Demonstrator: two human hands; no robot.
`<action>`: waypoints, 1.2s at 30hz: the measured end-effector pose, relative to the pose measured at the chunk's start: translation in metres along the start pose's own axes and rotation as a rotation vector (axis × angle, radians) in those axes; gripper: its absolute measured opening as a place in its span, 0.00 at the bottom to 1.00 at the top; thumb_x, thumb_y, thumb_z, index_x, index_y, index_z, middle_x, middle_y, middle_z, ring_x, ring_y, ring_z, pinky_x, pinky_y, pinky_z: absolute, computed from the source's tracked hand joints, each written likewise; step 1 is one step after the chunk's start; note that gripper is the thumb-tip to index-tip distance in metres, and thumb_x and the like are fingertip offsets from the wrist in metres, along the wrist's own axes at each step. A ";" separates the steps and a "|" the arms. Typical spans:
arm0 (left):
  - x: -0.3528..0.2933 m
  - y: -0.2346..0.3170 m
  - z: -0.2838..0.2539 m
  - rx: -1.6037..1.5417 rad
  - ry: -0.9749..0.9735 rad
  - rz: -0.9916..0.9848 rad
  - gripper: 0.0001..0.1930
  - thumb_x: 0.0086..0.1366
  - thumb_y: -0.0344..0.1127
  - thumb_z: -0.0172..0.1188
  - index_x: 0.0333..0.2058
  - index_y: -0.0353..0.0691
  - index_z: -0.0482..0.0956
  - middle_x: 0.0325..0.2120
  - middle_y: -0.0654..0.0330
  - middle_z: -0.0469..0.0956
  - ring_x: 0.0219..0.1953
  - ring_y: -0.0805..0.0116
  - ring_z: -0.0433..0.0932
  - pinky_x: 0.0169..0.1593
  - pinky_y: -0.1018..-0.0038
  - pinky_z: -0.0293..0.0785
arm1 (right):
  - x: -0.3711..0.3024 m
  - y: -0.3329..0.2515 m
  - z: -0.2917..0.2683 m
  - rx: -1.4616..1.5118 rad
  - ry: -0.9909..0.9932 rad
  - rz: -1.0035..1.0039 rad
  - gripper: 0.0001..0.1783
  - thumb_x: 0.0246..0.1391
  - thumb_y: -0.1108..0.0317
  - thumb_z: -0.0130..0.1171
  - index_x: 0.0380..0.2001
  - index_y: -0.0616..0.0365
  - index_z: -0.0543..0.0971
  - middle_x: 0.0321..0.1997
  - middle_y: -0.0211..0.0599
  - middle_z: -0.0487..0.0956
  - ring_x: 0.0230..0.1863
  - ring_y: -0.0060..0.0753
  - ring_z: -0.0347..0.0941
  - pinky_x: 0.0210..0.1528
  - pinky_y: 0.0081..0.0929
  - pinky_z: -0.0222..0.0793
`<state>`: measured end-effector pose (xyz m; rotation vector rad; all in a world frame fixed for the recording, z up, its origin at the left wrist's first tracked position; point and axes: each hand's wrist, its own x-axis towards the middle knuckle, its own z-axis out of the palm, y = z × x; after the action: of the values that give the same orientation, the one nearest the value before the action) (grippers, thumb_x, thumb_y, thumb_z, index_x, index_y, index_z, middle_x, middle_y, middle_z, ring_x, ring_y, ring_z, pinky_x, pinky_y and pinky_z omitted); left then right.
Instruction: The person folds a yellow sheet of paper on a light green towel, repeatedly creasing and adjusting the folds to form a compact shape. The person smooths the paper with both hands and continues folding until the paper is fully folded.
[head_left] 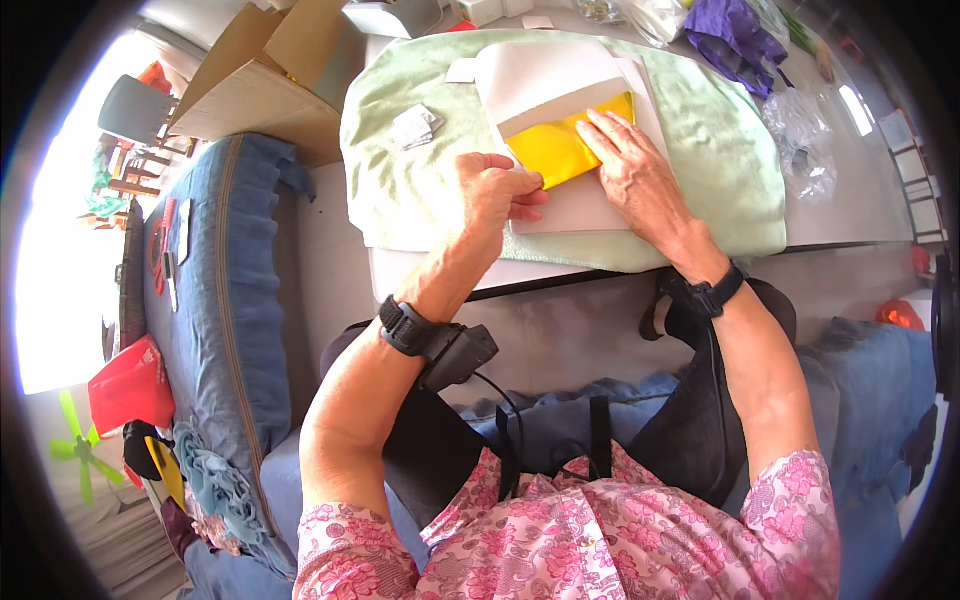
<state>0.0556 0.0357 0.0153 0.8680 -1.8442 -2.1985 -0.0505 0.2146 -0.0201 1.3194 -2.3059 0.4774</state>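
Observation:
A glossy yellow folded sheet [555, 150] lies slantwise across a white folded paper or open flat box [548, 75]; which of the two I cannot tell. My left hand [490, 195] pinches the sheet's near left corner between thumb and fingers. With its fingers stretched out, my right hand [640, 175] lies flat on the right part of the yellow sheet and presses it down. Part of the sheet's right end is hidden under those fingers. All this rests on a pale green cloth [725, 190] spread over the table. To the left, a few small white packets [416, 127] sit on the cloth.
A large cardboard box [225, 110] stands open beyond the blue-covered sofa [240, 200] at the left. At the far right of the table lie a purple bag [735, 45] and crumpled clear plastic [803, 150]. A red-handled tool [160, 245] is on the sofa arm.

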 end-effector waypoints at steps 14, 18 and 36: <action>-0.003 -0.013 -0.027 0.913 -0.009 1.021 0.24 0.49 0.23 0.69 0.48 0.38 0.80 0.48 0.54 0.74 0.51 0.54 0.73 0.53 0.63 0.72 | -0.002 0.004 0.000 0.040 -0.053 -0.080 0.20 0.58 0.74 0.55 0.55 0.68 0.75 0.63 0.51 0.72 0.64 0.52 0.69 0.68 0.39 0.65; 0.000 -0.012 -0.025 0.976 -0.043 1.091 0.20 0.49 0.19 0.67 0.43 0.36 0.81 0.46 0.51 0.74 0.47 0.44 0.72 0.53 0.58 0.72 | -0.004 0.008 0.003 0.026 -0.047 -0.097 0.20 0.60 0.74 0.54 0.56 0.65 0.75 0.63 0.52 0.72 0.64 0.53 0.68 0.69 0.39 0.64; 0.023 -0.024 -0.024 1.008 -0.039 1.143 0.12 0.53 0.20 0.68 0.38 0.37 0.85 0.37 0.55 0.78 0.41 0.52 0.75 0.45 0.63 0.75 | -0.006 0.009 -0.006 0.214 -0.034 -0.062 0.17 0.59 0.73 0.59 0.51 0.64 0.74 0.65 0.49 0.70 0.67 0.52 0.65 0.70 0.40 0.63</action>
<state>0.0556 0.0102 -0.0170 -0.2375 -2.4802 -0.5790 -0.0547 0.2263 -0.0190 1.5044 -2.2840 0.7017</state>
